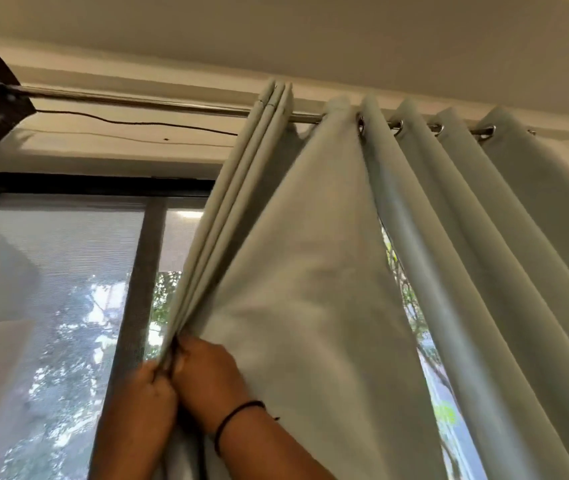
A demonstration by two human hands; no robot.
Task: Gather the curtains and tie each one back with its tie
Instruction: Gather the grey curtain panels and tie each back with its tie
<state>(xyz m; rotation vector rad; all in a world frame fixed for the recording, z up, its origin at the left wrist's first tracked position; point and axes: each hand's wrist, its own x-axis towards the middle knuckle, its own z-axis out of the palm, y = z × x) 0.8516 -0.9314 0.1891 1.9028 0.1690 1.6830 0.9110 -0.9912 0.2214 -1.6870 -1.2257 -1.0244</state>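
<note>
Gathering the curtain's pleats before tying

My left hand [153, 389] and right hand [207, 372] pinch the stacked folds of the curtain [311, 271] together, left of the window gap, probably keeping pleats even; no tie visible.

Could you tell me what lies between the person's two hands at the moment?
In the head view, the left hand and right hand are side by side with the gathered leading folds of the pale curtain pinched between them; nothing else sits there.
</note>
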